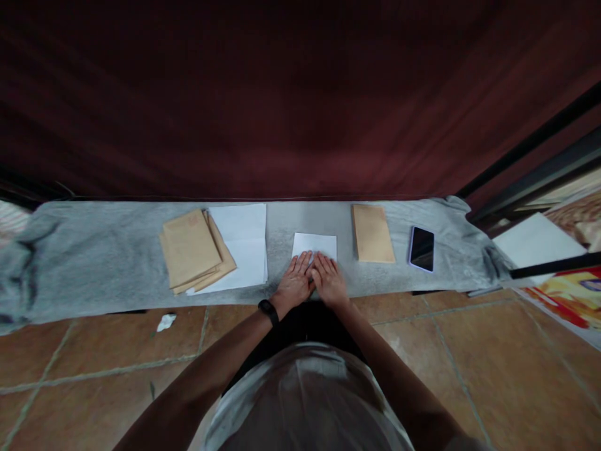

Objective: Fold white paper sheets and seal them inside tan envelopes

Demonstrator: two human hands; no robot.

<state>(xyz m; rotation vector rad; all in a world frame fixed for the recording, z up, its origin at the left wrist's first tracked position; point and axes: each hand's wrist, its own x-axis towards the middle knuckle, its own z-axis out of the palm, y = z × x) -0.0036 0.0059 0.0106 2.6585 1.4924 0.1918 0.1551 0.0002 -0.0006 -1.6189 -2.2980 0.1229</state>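
A small white sheet of paper [315, 241], which looks folded, lies on the grey cloth at the near middle of the table. Both hands rest on its near part, side by side with the fingertips pointing away from me. My left hand [295, 280] lies flat with its fingers stretched out, a black band on the wrist. My right hand [328, 280] is flat too, its fingers spread slightly and its thumb side close to the left hand. The paper's near edge is hidden under the hands.
Brown envelopes [192, 247] overlap large white sheets [244, 241] on the left. Right of the hands lie a brown envelope or stack [373, 233] and a phone [421, 249]. A dark red curtain [300, 125] hangs behind the cloth-covered table [107, 250]. Black bars stand at the right.
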